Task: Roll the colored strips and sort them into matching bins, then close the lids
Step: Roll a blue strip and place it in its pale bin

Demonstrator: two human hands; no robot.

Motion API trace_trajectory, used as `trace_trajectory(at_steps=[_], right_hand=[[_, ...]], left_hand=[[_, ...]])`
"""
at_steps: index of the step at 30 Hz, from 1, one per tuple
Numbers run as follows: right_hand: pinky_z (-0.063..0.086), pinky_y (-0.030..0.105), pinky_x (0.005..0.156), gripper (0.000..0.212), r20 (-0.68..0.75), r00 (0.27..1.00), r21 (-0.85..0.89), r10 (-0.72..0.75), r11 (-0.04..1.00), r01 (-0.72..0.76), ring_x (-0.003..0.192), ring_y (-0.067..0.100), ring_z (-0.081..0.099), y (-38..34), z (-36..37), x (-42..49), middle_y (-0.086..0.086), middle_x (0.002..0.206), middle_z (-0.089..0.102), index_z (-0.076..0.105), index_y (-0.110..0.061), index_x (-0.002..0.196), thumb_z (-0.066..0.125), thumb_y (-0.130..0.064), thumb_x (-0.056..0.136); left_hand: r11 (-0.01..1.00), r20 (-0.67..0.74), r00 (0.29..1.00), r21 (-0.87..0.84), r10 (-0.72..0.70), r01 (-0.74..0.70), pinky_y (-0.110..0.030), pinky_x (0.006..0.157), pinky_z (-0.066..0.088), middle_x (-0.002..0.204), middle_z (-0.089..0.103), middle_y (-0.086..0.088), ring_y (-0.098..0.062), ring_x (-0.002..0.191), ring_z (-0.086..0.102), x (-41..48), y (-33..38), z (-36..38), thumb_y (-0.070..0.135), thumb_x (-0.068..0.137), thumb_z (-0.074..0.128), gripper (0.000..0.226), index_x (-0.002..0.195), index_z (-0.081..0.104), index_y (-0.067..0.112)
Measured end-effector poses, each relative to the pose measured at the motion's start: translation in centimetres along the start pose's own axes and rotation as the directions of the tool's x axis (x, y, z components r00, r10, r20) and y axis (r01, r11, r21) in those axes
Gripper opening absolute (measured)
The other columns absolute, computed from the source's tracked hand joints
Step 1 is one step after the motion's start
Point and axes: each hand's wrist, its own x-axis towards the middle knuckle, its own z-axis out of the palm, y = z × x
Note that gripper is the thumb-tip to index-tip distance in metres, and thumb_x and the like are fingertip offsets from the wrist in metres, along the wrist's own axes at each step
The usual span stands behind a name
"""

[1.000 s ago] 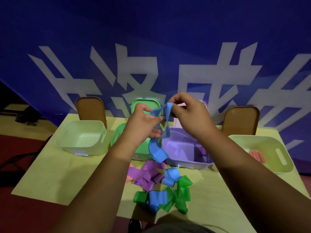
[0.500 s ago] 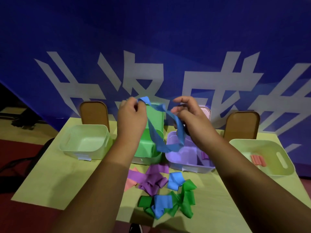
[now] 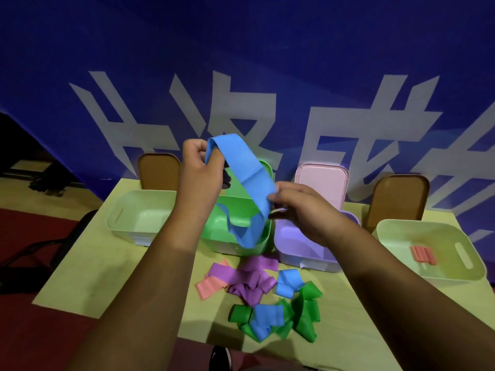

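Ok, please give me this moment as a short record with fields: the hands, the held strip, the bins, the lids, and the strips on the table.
left hand: grips the upper end of the blue strip
right hand: pinches the same strip lower down
blue strip: unrolled, tail hanging in front of the green bin
bins: four, all open; right pale bin holds pink rolls
lids: off, upright behind the bins, e.g. pink lid
loose strips: mixed colours, piled on the table

Smooth matt blue strip (image 3: 242, 170) of stretchy rubbery look, glossy plastic green bin (image 3: 257, 245), matt wood-look table (image 3: 88, 266)
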Motion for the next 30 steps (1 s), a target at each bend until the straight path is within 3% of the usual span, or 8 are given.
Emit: trace_trajectory(at_steps=[3,6,9,14,18,21,25,30], right_hand=[[0.047,0.042,0.092,0.009,-0.077,0.991,0.138,-0.105,0.984,0.115,0.099,0.033,0.062,-0.9,0.0,0.6,0.019,0.096,0.066,0.068,-0.013,0.086,0.065,-0.020,0.083],[0.055,0.036,0.067,0.004,-0.149,0.974,0.200,-0.173,0.959,0.201,0.065,0.028,0.062,-2.4,-0.6,0.6,0.015,0.078,0.062,0.061,-0.013,0.092,0.059,-0.016,0.091],[0.030,0.021,0.039,0.011,-0.117,0.981,0.152,-0.157,0.973,0.174,0.034,0.015,0.031,-3.4,-1.4,0.3,0.008,0.056,0.042,0.057,-0.015,0.093,0.052,-0.013,0.103],[0.020,0.017,0.040,0.016,-0.059,0.990,0.083,-0.126,0.988,0.131,0.032,0.013,0.028,-3.9,-1.6,0.3,0.009,0.057,0.047,0.058,-0.016,0.088,0.055,-0.010,0.103],[0.026,0.018,0.037,0.006,0.001,0.992,0.060,-0.126,0.990,0.126,0.033,0.015,0.032,-3.9,-0.6,0.3,0.036,0.080,0.050,0.061,-0.014,0.090,0.061,-0.018,0.095],[0.030,0.019,0.037,0.009,-0.018,0.991,0.094,-0.130,0.987,0.131,0.034,0.015,0.033,-3.8,-0.3,0.4,0.023,0.071,0.047,0.064,-0.015,0.084,0.061,-0.017,0.092],[0.033,0.022,0.040,0.010,-0.061,0.987,0.061,-0.145,0.987,0.149,0.043,0.013,0.042,-3.9,-0.1,0.4,0.007,0.065,0.050,0.063,-0.014,0.084,0.062,-0.014,0.094],[0.035,0.024,0.042,0.007,-0.079,0.984,0.007,-0.160,0.987,0.161,0.046,0.015,0.045,-3.9,-0.2,-0.1,0.008,0.064,0.052,0.062,-0.009,0.090,0.061,-0.012,0.097]], left_hand=[[1.000,0.062,0.998,0.015,-0.026,0.025,-0.034,0.060,0.041,0.081,0.064,0.004,-0.009,0.058,0.051,0.7,-0.6,-1.5,0.052,0.096,0.068,0.033,0.103,0.056,0.022],[0.986,0.102,0.993,0.166,-0.050,0.033,-0.034,0.063,0.040,0.073,0.067,0.008,-0.002,0.053,0.051,1.3,-1.2,-3.0,0.048,0.103,0.062,0.030,0.102,0.065,0.017],[0.947,0.143,0.988,0.321,-0.054,0.005,-0.035,0.067,0.042,0.071,0.063,-0.001,-0.009,0.056,0.048,1.8,-1.9,-4.4,0.048,0.104,0.058,0.036,0.098,0.072,0.016],[0.942,0.218,0.971,0.337,-0.096,0.017,-0.034,0.067,0.042,0.066,0.061,-0.002,-0.011,0.056,0.047,2.6,-3.0,-4.9,0.046,0.106,0.057,0.034,0.093,0.076,0.021],[0.927,0.320,0.939,0.374,-0.128,-0.001,-0.034,0.072,0.050,0.089,0.078,0.005,-0.003,0.069,0.068,2.7,-3.2,-3.4,0.042,0.107,0.060,0.023,0.103,0.075,0.025],[0.903,0.379,0.912,0.430,-0.158,-0.022,-0.031,0.084,0.053,0.111,0.076,0.016,-0.002,0.100,0.071,2.7,-3.3,-2.5,0.045,0.102,0.068,0.018,0.118,0.073,0.037],[0.897,0.522,0.832,0.437,-0.186,-0.074,-0.036,0.096,0.059,0.128,0.068,0.026,-0.005,0.120,0.066,2.4,-2.9,-2.0,0.030,0.090,0.084,0.046,0.130,0.066,0.045],[0.970,0.574,0.804,0.243,-0.155,0.013,-0.037,0.104,0.057,0.118,0.078,0.014,-0.014,0.116,0.072,1.6,-0.4,-1.2,-0.002,0.091,0.062,0.052,0.120,0.077,0.039]])
